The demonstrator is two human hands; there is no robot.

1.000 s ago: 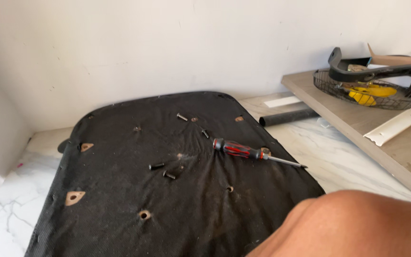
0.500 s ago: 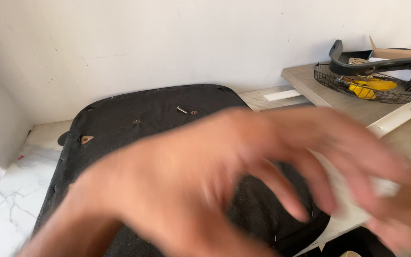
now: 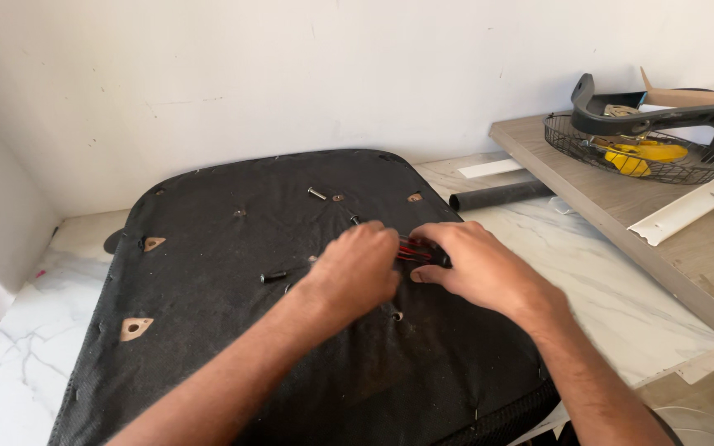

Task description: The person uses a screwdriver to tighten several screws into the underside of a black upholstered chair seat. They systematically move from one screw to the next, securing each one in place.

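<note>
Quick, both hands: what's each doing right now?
Left hand: curled over the screwdriver handle; grip unclear.
Right hand: closed on the screwdriver.

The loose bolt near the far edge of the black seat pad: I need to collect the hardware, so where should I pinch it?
Pinch the silver bolt across its short shaft, coming straight down from above. It lies flat on the black seat pad, angled, apart from other things, so both sides look open. The left hand and right hand are busy at the screwdriver, nearer you.
</note>
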